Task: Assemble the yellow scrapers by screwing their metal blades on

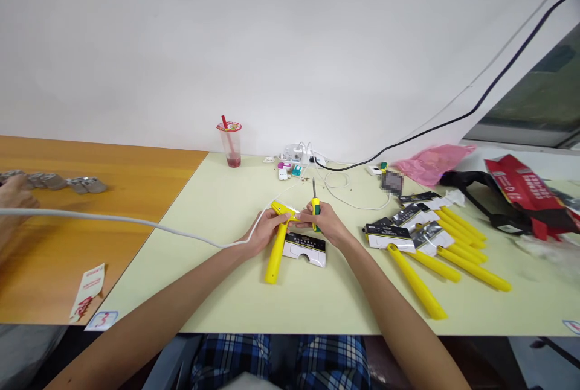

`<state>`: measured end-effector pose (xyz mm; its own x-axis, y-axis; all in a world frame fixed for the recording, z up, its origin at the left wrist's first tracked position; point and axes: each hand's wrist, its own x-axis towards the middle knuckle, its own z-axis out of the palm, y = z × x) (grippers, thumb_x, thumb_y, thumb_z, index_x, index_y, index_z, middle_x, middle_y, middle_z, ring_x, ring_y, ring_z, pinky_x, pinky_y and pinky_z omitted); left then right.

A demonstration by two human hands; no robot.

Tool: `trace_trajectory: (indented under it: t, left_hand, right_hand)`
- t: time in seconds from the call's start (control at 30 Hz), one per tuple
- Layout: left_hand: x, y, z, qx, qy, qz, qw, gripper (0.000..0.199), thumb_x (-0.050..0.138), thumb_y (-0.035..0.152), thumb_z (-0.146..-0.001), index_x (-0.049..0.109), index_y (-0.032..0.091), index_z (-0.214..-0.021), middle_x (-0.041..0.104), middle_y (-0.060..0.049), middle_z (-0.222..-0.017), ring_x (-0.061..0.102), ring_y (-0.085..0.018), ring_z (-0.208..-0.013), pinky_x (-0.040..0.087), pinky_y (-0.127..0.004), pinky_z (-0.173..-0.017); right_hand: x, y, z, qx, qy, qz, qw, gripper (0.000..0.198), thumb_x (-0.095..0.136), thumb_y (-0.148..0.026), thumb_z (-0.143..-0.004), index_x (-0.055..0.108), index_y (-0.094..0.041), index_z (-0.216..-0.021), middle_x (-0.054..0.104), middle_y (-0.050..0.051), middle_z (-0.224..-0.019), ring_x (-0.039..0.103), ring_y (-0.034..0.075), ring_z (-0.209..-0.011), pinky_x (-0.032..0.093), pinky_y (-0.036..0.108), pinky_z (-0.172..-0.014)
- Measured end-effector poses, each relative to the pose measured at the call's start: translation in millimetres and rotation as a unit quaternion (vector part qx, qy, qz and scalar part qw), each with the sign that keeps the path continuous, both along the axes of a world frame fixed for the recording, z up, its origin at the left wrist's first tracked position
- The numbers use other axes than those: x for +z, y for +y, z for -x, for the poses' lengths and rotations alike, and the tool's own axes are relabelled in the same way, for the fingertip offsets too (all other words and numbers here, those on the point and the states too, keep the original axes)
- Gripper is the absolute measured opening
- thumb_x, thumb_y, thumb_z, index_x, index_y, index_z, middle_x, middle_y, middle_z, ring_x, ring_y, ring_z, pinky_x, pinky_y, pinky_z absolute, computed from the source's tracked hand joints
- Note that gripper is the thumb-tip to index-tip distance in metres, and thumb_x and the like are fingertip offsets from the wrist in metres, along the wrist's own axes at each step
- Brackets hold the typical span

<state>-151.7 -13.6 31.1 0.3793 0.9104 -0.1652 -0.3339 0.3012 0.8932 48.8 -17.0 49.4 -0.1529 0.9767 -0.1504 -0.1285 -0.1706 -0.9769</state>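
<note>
My left hand (263, 232) is closed on the head of a yellow T-shaped scraper (276, 257), whose handle points down toward me. In my right hand (330, 224) a screwdriver (316, 214) with a yellow and green handle stands with its shaft up. The right fingertips also reach the right end of the scraper's head. Just behind the scraper, a black and white packaging card (308, 249) lies on the table, partly covered by my hands. A white cable (190, 233) passes over my left wrist.
Several yellow scrapers (417, 281) with packaging lie at the right. A drink cup (230, 147) with a straw and a power strip (299, 153) stand by the wall. Pink plastic (432, 162) and a red bag (528, 197) lie far right. Another person's hand (17, 200) is at the left.
</note>
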Motion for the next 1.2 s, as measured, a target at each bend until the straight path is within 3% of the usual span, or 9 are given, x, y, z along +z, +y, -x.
trace_trajectory:
  t: [0.33, 0.7, 0.83, 0.93, 1.03, 1.13, 1.2]
  left_hand:
    - [-6.4, 0.9, -0.8, 0.01, 0.042, -0.009, 0.999, 0.054, 0.098, 0.056, -0.069, 0.072, 0.016, -0.094, 0.071, -0.002, -0.081, 0.067, -0.015, -0.066, 0.058, -0.031, -0.071]
    - [-18.0, 7.4, -0.1, 0.007, 0.042, -0.032, 0.999, 0.047, 0.092, 0.053, -0.077, 0.071, 0.016, -0.098, 0.075, -0.006, -0.092, 0.07, -0.017, -0.073, 0.058, -0.029, -0.07]
    - [-14.3, 0.3, 0.0, 0.059, 0.098, -0.087, 0.99, 0.061, 0.09, 0.051, -0.082, 0.067, 0.019, -0.128, 0.07, -0.014, -0.134, 0.074, -0.022, -0.098, 0.063, -0.032, -0.079]
    - [-13.4, -3.9, 2.9, 0.093, 0.165, -0.167, 0.968, 0.088, 0.09, 0.047, -0.083, 0.05, 0.026, -0.159, 0.043, -0.017, -0.168, 0.068, -0.028, -0.127, 0.064, -0.036, -0.092]
    - [-13.7, -6.2, 7.3, 0.058, 0.244, -0.296, 0.921, 0.091, 0.085, 0.044, -0.087, 0.046, 0.027, -0.167, 0.024, -0.016, -0.18, 0.055, -0.035, -0.149, 0.056, -0.045, -0.115]
    - [-13.8, -7.4, 9.7, 0.007, 0.285, -0.384, 0.878, 0.076, 0.08, 0.043, -0.092, 0.056, 0.024, -0.162, 0.034, -0.015, -0.178, 0.04, -0.039, -0.162, 0.033, -0.053, -0.135]
    - [-14.8, -7.2, 9.8, 0.002, 0.295, -0.394, 0.87, 0.075, 0.077, 0.044, -0.094, 0.056, 0.024, -0.163, 0.04, -0.015, -0.176, 0.033, -0.038, -0.166, 0.025, -0.054, -0.138]
  right_hand:
    - [-0.8, 1.6, 0.2, -0.034, -0.012, -0.017, 0.999, 0.065, 0.107, -0.038, -0.047, 0.048, -0.024, -0.068, 0.069, 0.001, -0.078, 0.07, 0.02, -0.073, 0.063, 0.038, -0.077]
    - [-4.2, 0.6, 4.2, -0.023, -0.006, -0.016, 1.0, 0.064, 0.107, -0.039, -0.048, 0.049, -0.023, -0.07, 0.072, 0.001, -0.08, 0.066, 0.017, -0.073, 0.06, 0.037, -0.076]
    - [-8.9, 6.2, 1.1, -0.057, 0.006, -0.026, 0.998, 0.064, 0.107, -0.039, -0.047, 0.049, -0.023, -0.069, 0.071, 0.001, -0.08, 0.066, 0.017, -0.072, 0.06, 0.036, -0.075]
    - [-10.7, 10.4, -3.1, -0.087, 0.006, -0.032, 0.996, 0.065, 0.107, -0.04, -0.047, 0.049, -0.024, -0.07, 0.071, 0.002, -0.081, 0.069, 0.019, -0.073, 0.06, 0.036, -0.072]
    - [-11.0, 12.1, -6.0, -0.104, 0.011, -0.031, 0.994, 0.065, 0.107, -0.04, -0.048, 0.048, -0.024, -0.071, 0.07, 0.001, -0.079, 0.071, 0.021, -0.075, 0.059, 0.036, -0.073]
    - [-11.3, 11.6, -6.0, -0.099, 0.014, -0.027, 0.995, 0.063, 0.106, -0.039, -0.049, 0.049, -0.024, -0.071, 0.067, -0.001, -0.076, 0.071, 0.019, -0.073, 0.059, 0.035, -0.075]
    - [-12.0, 10.9, -5.0, -0.095, 0.009, -0.025, 0.995, 0.062, 0.105, -0.039, -0.05, 0.049, -0.024, -0.072, 0.066, -0.002, -0.075, 0.07, 0.019, -0.073, 0.058, 0.034, -0.074]
